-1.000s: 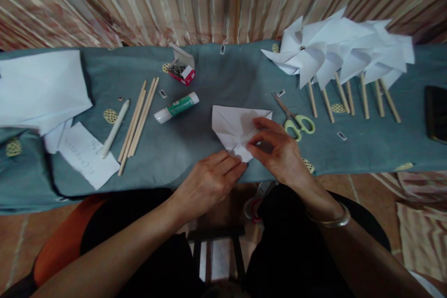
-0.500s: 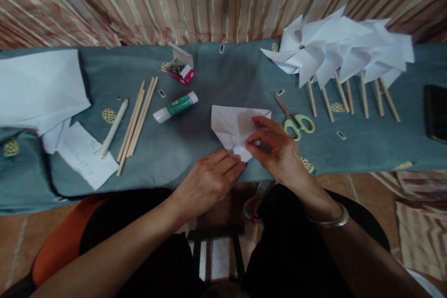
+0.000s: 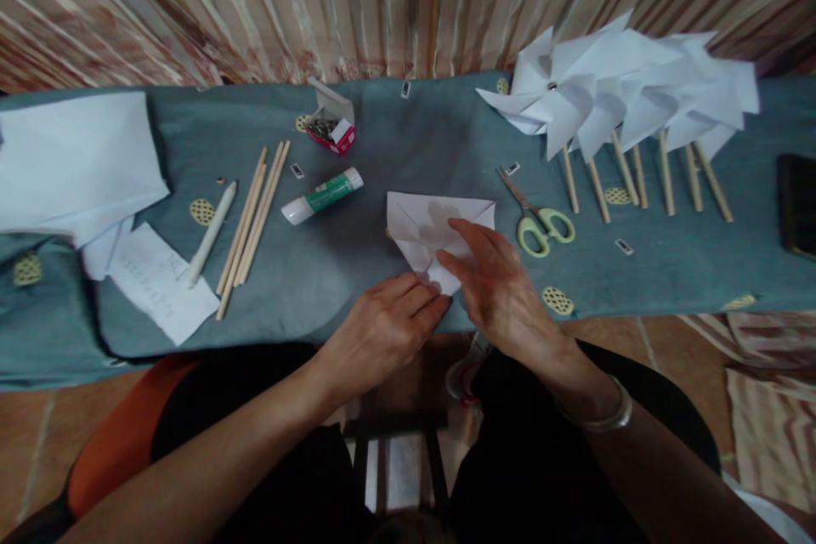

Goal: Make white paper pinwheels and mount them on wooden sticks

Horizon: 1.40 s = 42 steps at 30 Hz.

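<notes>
Folded white paper (image 3: 417, 221) lies on the cloth-covered table (image 3: 395, 153), near its front edge and under both hands. The left hand (image 3: 382, 327) rests palm down with its fingertips (image 3: 439, 306) touching the paper's near point; its fingers lie flat and together, so that grip is loose and holds nothing. The right hand (image 3: 494, 285) lies across the paper's right half, fingers (image 3: 475, 240) spread and flat, pressing rather than pinching. Green-handled scissors (image 3: 539, 221) sit just right of the right hand. A glue stick (image 3: 322, 195) and wooden sticks (image 3: 252, 212) lie left of the left hand, farther back. The step looks like flattening a fold. It likely goes best if the left fingertips pin the point so the sheet cannot slide, while the right fingers press evenly along the crease with the edges matched
</notes>
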Available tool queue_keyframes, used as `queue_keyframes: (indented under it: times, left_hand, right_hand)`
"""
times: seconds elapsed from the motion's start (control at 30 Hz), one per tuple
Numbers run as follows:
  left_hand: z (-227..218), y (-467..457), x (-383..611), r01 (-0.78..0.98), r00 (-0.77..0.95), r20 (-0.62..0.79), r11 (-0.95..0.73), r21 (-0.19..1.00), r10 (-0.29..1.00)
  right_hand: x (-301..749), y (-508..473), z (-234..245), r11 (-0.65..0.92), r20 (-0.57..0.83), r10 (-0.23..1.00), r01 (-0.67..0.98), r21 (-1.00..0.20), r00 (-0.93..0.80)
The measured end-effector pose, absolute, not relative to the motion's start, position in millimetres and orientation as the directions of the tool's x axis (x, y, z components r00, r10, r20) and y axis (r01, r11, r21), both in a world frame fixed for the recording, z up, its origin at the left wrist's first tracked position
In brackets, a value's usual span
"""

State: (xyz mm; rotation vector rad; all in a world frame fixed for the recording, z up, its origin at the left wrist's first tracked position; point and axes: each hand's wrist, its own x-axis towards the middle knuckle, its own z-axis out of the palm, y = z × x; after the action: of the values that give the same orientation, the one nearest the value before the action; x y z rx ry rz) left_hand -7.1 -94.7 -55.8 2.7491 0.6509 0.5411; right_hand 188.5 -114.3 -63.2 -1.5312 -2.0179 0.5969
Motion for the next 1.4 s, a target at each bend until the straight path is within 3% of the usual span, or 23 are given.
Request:
queue_keyframes:
  times: [0.33,0.53,0.67,0.83,1.0,1.17,1.3,1.4]
  left_hand:
    - [-54.6,-90.8,-3.0,0.4,0.795,0.336,-0.853,0.334,0.504]
    - [-58.1,-89.7,-5.0,0.404,0.802,0.341,-0.866,0.295,0.491]
    - [-59.2,-80.4,-13.4,0.419,0.796,0.353,-0.869,0.264,0.492]
    - [-59.2,-55.3,-29.8,0.543,0.728,0.375,-0.817,0.195,0.574]
    - [-52.6,-60.0,-23.8,0.492,0.704,0.44,-0.829,0.265,0.558]
    - [-54.4,-79.2,-3.7,0.44,0.809,0.317,-0.868,0.232,0.495]
    - [-56.6,-80.7,0.2,0.453,0.817,0.297,-0.868,0.202,0.495]
    - [-56.7,-79.4,-3.6,0.452,0.805,0.336,-0.872,0.185,0.489]
  right_hand:
    - [177.8,-121.3,-69.9,0.296,0.156,0.955,0.744,-0.599,-0.254]
    - [199.2,-107.7,-65.8,0.315,0.286,0.942,0.759,-0.57,-0.177]
    - [214.1,-94.4,-63.7,0.248,0.295,0.95,0.818,-0.519,-0.101]
    - [218.4,-91.9,-62.6,0.191,0.25,0.966,0.818,-0.543,-0.06]
    - [218.2,-97.5,-60.8,0.203,0.271,0.959,0.867,-0.456,-0.082]
    - [215.8,-99.8,-60.0,0.244,0.297,0.946,0.884,-0.4,-0.127]
    - [218.1,-102.4,-58.8,0.255,0.297,0.946,0.865,-0.432,-0.131]
    - [226.6,-104.9,-57.2,0.254,0.268,0.955,0.814,-0.523,-0.126]
